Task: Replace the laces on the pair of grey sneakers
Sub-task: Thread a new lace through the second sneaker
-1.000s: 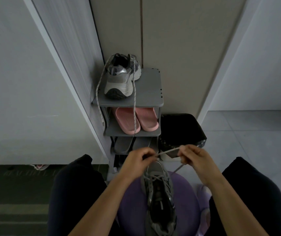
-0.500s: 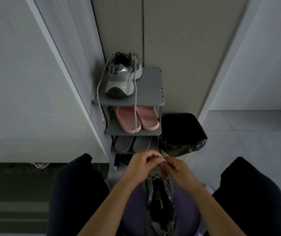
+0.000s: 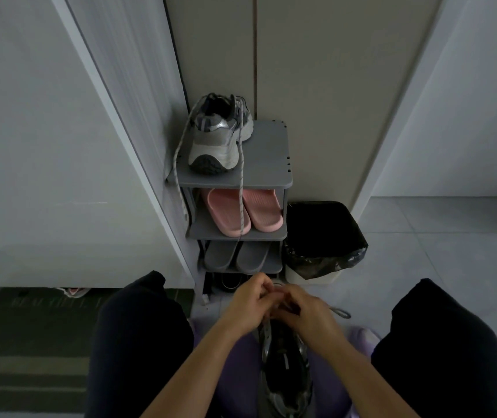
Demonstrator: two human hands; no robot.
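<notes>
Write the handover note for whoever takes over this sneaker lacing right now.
Left hand and right hand: fingers curled together at the far end of the dark grey sneaker in the lap, apparently pinching its lace; one end trails right.
Second grey sneaker stands atop the grey rack, seemingly threaded, speckled lace ends dangling.
Left: finish lacing lap sneaker, tie both.

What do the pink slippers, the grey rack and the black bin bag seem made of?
Pink slippers: probably moulded foam or rubber, matt; smooth one-piece shape, ribbed straps.
Grey rack: likely plastic, matt; thin shelves, rounded corners, small holes along the edge.
Black bin bag: thin plastic film, glossy; crinkled folds catch light at the rim.
</notes>
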